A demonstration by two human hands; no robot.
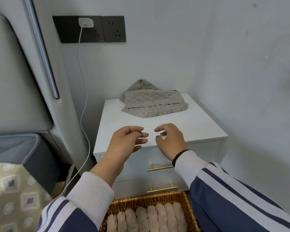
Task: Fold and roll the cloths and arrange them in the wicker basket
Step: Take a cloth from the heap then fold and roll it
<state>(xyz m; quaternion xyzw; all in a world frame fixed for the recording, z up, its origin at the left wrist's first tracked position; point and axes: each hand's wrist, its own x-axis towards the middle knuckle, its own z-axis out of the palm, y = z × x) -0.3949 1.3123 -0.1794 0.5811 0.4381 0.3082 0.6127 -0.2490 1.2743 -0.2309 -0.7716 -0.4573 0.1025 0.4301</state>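
Note:
A grey-beige textured cloth [153, 102] lies loosely folded at the back of the white nightstand top [199, 124]. My left hand [126, 141] and my right hand [170, 139] hover side by side over the front of the top, fingers loosely curled, holding nothing. Both hands are well short of the cloth. Below them, the wicker basket [149, 198] sits in front of the drawers, and several rolled pinkish cloths [147, 218] lie in a row inside it.
The nightstand stands in a wall corner, with gold drawer handles [161, 168] on its front. A white charger cable [84, 104] hangs from a wall socket [89, 29] down the left side. A padded headboard [15, 77] and bedding [12, 190] fill the left.

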